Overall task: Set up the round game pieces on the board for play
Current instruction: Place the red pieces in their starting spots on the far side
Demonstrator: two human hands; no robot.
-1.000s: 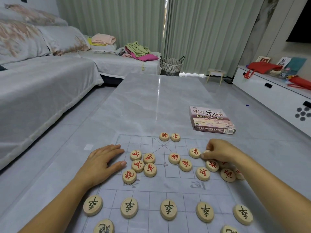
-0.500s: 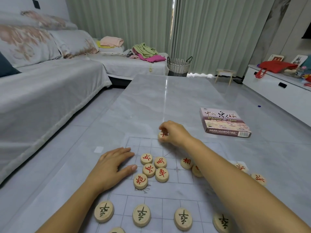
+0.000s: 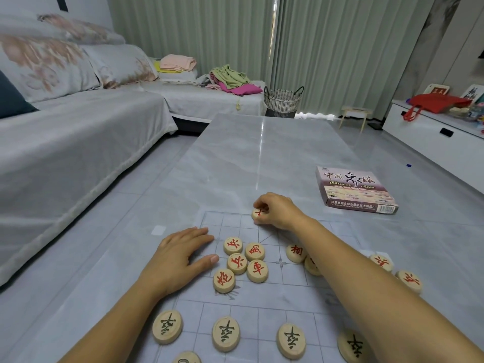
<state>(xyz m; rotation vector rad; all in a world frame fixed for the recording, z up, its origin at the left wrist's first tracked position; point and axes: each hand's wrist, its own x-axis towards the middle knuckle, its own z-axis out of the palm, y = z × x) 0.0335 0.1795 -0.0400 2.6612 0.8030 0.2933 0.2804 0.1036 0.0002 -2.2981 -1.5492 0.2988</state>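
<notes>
A grey marble counter (image 3: 262, 158) stands beside the sofa (image 3: 78, 142), with the thin board (image 3: 282, 302) laid at its near end. The right hand (image 3: 277, 210) reaches to the board's far edge, its fingers curled round a red piece (image 3: 258, 213) at the back line. The left hand (image 3: 178, 258) lies flat at the board's left side, fingers straight, holding nothing. Black pieces (image 3: 225, 334) stand in a near row. Most red pieces (image 3: 237, 263) lie bunched mid-board, so the far side looks barely begun. The box (image 3: 356, 189) lies far right.
</notes>
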